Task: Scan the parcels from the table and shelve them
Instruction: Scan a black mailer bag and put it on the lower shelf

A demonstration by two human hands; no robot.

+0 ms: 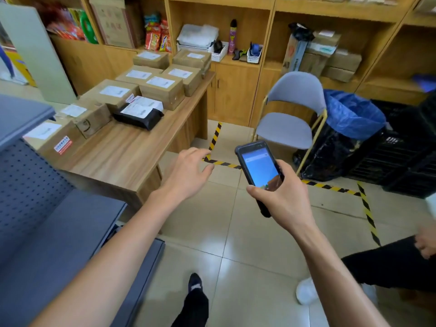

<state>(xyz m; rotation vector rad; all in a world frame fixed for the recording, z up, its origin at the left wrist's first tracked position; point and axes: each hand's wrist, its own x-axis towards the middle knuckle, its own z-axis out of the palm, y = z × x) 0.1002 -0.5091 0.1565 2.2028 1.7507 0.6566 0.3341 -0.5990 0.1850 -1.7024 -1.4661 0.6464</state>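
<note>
Seen from a camera on the person's head, looking forward and down, two bare forearms reach out over a pale tiled floor. The right hand (282,197) grips a dark handheld scanner (259,172), fingers and thumb curled round its lower half, its lit blue screen tilted up toward the viewer. The left hand (188,172) holds nothing; its fingers are spread and relaxed, hanging in the air just beside the near right corner of a wooden table (132,156) without touching it. The parcels lie on that table, toward its left and far side: brown cardboard boxes (162,89) with white labels in rows running away from the viewer, and among them a flat black bag parcel (139,116) with a white label, nearest the bare part of the tabletop. At the left edge stands a grey metal shelf (47,232) with a perforated back panel. Behind the table, wooden shelving (271,10) holds more boxes, snack packets and small baskets. To the right stand a grey chair (290,123) and a bin lined with a blue bag (351,112). Yellow and black tape (330,186) marks lines on the floor. Another person's dark trouser leg and white shoe (306,291) show at the lower right.
</note>
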